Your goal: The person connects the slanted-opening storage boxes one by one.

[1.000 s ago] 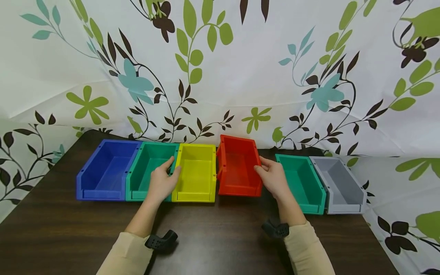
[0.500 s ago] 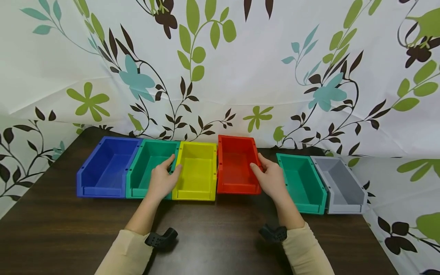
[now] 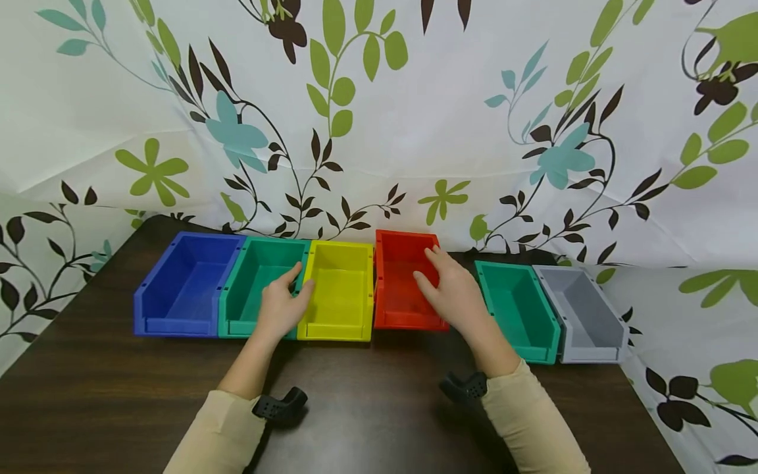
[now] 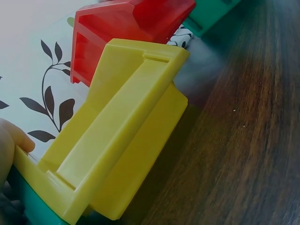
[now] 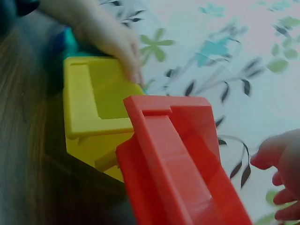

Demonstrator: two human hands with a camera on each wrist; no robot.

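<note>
We see the right hand (image 3: 458, 299), fingers spread, at the right side of the red bin (image 3: 398, 296), clear of it. The left hand (image 3: 279, 309) straddles the yellow bin (image 3: 337, 289) and left green bin (image 3: 251, 280); whether it pinches them we cannot tell. The blue bin (image 3: 189, 283) lies leftmost; rightward we find the right green bin (image 3: 514, 306) and grey bin (image 3: 583, 306).

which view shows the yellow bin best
The head view: it shows nearly the whole yellow bin from above, floor included, with the left hand covering only a bit of its edge. The left wrist view shows mainly its front, close up; in the right wrist view, the red bin hides part.
</note>
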